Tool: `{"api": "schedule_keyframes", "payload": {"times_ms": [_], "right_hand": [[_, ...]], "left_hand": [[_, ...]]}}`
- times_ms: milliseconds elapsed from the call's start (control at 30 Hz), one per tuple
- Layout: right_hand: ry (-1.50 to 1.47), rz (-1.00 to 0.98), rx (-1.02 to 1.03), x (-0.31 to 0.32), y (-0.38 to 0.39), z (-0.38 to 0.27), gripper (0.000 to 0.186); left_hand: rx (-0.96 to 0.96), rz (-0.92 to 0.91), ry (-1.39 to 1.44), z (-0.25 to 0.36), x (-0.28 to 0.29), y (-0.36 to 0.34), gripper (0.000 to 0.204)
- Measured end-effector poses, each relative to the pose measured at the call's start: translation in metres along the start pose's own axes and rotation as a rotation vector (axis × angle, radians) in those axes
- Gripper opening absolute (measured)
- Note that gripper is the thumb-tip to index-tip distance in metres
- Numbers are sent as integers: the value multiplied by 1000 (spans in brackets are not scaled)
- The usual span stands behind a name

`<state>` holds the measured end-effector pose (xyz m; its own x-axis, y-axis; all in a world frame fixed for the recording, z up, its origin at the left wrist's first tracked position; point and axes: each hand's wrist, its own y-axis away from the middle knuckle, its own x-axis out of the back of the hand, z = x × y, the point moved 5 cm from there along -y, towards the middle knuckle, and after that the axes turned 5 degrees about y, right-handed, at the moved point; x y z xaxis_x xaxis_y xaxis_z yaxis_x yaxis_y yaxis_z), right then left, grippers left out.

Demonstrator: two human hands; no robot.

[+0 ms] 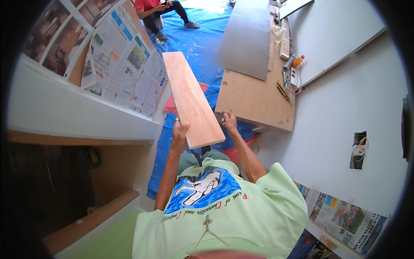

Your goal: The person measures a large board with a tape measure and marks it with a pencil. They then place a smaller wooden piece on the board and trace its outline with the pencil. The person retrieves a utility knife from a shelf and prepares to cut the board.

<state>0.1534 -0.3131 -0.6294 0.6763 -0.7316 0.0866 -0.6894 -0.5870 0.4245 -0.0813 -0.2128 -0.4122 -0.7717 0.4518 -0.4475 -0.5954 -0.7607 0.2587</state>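
A long, flat wooden board is held up in front of me, tilted with its far end to the left. My left hand grips its left edge near the close end, thumb over the face. To the right of the board, my right hand is closed around a short yellow pencil, its tip pointing up. That hand is close to the near left corner of a wooden worktop, apart from the board. A large grey sheet lies over the far part of the worktop.
Pliers with yellow handles, an orange bottle and a power strip lie along the worktop's right side. Blue tarp covers the floor. A person in red sits far left. Wires poke from a wall box at right.
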Motion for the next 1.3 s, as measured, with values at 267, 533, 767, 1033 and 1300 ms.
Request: {"api": "schedule_keyframes", "payload": {"times_ms": [267, 533, 767, 1033, 1300], "right_hand": [[-58, 302, -51, 23, -85, -12, 31], [-489, 376, -207, -4, -182, 4, 39], [-665, 576, -213, -37, -279, -43, 42], [-712, 922, -388, 12, -358, -10, 54], [-917, 1156, -468, 18, -409, 16, 36]], "left_hand": [[11, -136, -13, 50, -13, -151, 54], [148, -318, -97, 72, -11, -301, 59], [174, -422, -169, 114, -24, -418, 66], [153, -468, -201, 135, -60, -507, 64], [219, -381, -414, 131, -119, -596, 65]]}}
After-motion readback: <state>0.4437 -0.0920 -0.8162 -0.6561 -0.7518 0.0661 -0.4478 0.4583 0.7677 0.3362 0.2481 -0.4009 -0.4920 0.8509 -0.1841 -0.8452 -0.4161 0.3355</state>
